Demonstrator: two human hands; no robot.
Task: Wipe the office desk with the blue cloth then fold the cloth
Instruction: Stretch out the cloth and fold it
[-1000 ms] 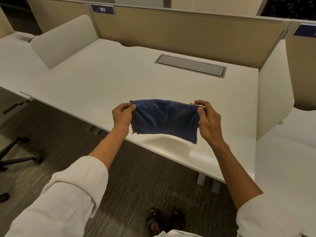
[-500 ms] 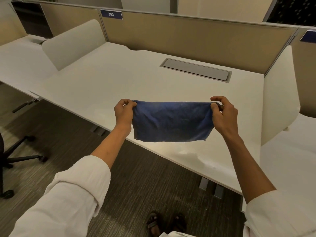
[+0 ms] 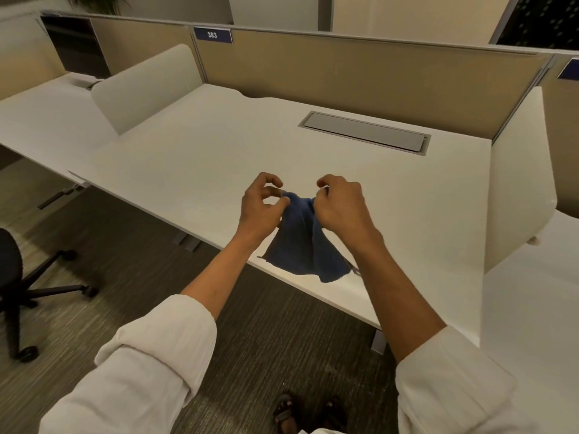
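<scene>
The blue cloth (image 3: 305, 245) hangs in the air over the front edge of the white office desk (image 3: 219, 158). My left hand (image 3: 261, 205) pinches its upper left corner and my right hand (image 3: 340, 203) pinches its upper right corner. The two hands are close together, so the cloth sags and bunches into vertical folds between them. Its lower edge dangles just above the desk's front edge.
A grey cable hatch (image 3: 365, 132) is set into the desk near the beige back partition (image 3: 360, 76). White side dividers stand at left (image 3: 147, 86) and right (image 3: 517, 183). A black office chair base (image 3: 34, 286) stands on the carpet at left. My sandalled feet (image 3: 310, 413) are below.
My hands were holding the cloth stretched wide; they have come together, so the cloth now bunches and hangs folded between them.
</scene>
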